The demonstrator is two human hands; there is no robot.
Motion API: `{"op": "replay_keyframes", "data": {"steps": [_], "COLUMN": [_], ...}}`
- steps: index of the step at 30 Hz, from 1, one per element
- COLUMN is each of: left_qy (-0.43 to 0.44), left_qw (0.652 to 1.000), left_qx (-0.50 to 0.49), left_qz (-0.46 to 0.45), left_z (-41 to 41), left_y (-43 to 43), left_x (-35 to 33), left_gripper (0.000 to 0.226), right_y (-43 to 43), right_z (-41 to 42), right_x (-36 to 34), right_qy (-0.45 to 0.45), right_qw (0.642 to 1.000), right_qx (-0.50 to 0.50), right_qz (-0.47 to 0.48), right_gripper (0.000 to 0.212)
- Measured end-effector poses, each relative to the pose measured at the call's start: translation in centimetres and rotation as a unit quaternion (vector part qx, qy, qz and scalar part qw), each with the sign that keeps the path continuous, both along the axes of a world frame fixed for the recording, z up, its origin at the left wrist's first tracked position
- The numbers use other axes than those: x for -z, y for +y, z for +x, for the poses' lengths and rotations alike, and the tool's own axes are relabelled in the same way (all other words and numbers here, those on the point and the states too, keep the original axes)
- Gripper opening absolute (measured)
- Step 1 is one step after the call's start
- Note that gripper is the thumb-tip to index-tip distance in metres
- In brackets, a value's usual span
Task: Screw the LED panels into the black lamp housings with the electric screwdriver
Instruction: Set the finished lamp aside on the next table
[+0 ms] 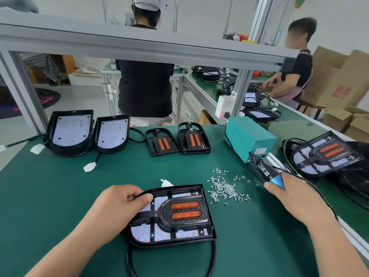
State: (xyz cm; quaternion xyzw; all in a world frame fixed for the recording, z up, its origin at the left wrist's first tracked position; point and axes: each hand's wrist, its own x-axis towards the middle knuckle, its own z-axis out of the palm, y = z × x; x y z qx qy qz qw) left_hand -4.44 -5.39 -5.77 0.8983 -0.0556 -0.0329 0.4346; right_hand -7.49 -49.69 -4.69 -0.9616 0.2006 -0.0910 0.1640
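L hand (119, 204) gripping lamp housing (171, 214) edge, R hand (289, 194) holding electric screwdriver (267, 172), screws (225, 188) btwn.

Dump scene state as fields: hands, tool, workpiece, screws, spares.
left hand: grips left rim of near lamp housing
right hand: holds electric screwdriver, clear of that housing
near lamp housing: flat on green mat, orange-lens cover on top
screws: loose pile, between housing and right hand
spares: two open housings far left; two covers beside them
power box: teal, far right
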Motion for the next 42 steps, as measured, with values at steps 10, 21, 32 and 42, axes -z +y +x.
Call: {"op": "replay_keyframes", "data": {"steps": [10, 21, 32, 42], "left_qy": [0.001, 0.005, 0.005, -0.006], "left_qw": [1.000, 0.999, 0.998, 0.998], "left_qx": [0.020, 0.040, 0.055, 0.057], "left_qz": [-0.010, 0.000, 0.003, 0.008], "left_z": [0.3, 0.1, 0.3, 0.5], "left_y": [0.4, 0.7, 0.9, 1.0], "left_x": [0.4, 0.0, 0.2, 0.8], "left_gripper": [0.023, 0.024, 0.032, 0.032], "right_y": [1.1, 2.4, 2.2, 3.6], "right_z": [-1.2, -3.7, -6.4, -7.9], "right_x": [0.5, 0.1, -0.2, -1.8], "right_qy": [0.028, 0.101, 0.023, -0.126], "right_qw": [0.999, 0.983, 0.987, 0.949], "right_qx": [-0.001, -0.071, -0.152, -0.124], "right_qz": [-0.037, -0.134, -0.049, 0.263], "right_gripper": [0.028, 0.035, 0.026, 0.031]}}
